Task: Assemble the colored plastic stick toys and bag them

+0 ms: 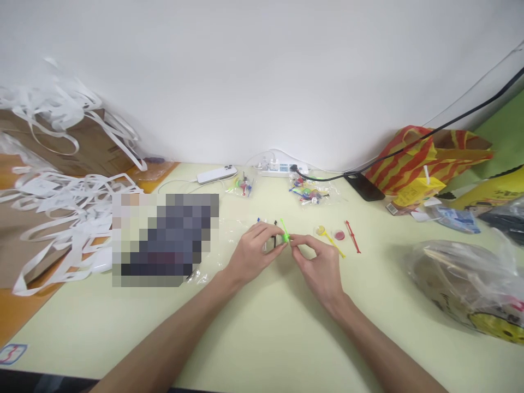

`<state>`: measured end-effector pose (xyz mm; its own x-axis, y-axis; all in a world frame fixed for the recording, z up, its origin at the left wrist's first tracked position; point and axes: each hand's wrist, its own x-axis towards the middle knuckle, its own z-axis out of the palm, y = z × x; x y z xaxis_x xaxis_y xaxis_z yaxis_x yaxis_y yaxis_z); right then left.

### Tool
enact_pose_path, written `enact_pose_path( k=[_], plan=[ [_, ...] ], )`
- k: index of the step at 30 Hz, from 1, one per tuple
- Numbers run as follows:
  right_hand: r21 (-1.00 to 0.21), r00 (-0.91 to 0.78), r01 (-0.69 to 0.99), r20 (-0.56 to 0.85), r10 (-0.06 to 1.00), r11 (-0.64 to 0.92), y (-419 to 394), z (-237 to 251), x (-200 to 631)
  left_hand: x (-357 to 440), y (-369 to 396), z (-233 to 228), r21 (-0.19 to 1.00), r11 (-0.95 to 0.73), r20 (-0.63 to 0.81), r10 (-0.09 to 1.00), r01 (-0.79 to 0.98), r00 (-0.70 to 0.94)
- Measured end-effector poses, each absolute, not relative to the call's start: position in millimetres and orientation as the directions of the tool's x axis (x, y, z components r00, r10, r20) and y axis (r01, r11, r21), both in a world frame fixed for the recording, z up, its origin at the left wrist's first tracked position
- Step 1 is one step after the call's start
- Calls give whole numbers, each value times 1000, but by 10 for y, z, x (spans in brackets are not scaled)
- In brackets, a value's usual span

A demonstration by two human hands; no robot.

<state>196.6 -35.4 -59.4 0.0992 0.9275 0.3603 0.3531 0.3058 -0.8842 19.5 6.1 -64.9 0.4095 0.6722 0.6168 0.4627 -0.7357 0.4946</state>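
Over the middle of the table, my left hand (pixel 254 250) pinches a small bright green plastic toy part (pixel 285 237) with a thin stick pointing up and away. My right hand (pixel 321 265) closes thumb and forefinger on the same part's right side. Just beyond my left fingers lies a black stick (pixel 275 228), partly hidden by the hand, and a bit of blue shows there too. To the right of my right hand are a yellow stick (pixel 335 244), a yellowish round piece (pixel 320 231), a dark red disc (pixel 339 235) and a red stick (pixel 352 237).
Two transparent bags of colourful parts, one left (pixel 244 186) and one right (pixel 310 192), lie near a power strip (pixel 280 167). A black phone (pixel 364 186) and yellow drink carton (pixel 415 192) stand right. White straps (pixel 82 218) heap up left. A plastic-wrapped bag (pixel 462 289) sits front right.
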Motion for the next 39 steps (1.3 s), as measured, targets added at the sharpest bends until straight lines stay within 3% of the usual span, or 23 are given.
enact_pose_path(
  k=[13,22,28,39],
  plan=[
    [-668,-39,535,592,805,517,-393,-655,1952,169,78,-658,555,-709,617,701,435,358],
    [-509,-183,566,689,701,649,-396,-670,2008,163,62,-693,568,-718,610,695,401,380],
    [-573,-90,583,658,747,575,-323,-669,2065,206,57,-694,531,-743,633,668,409,392],
    [-659,-108,596,500,859,459,-242,-688,2123,231,51,-733,510,-747,636,662,426,398]
  ],
)
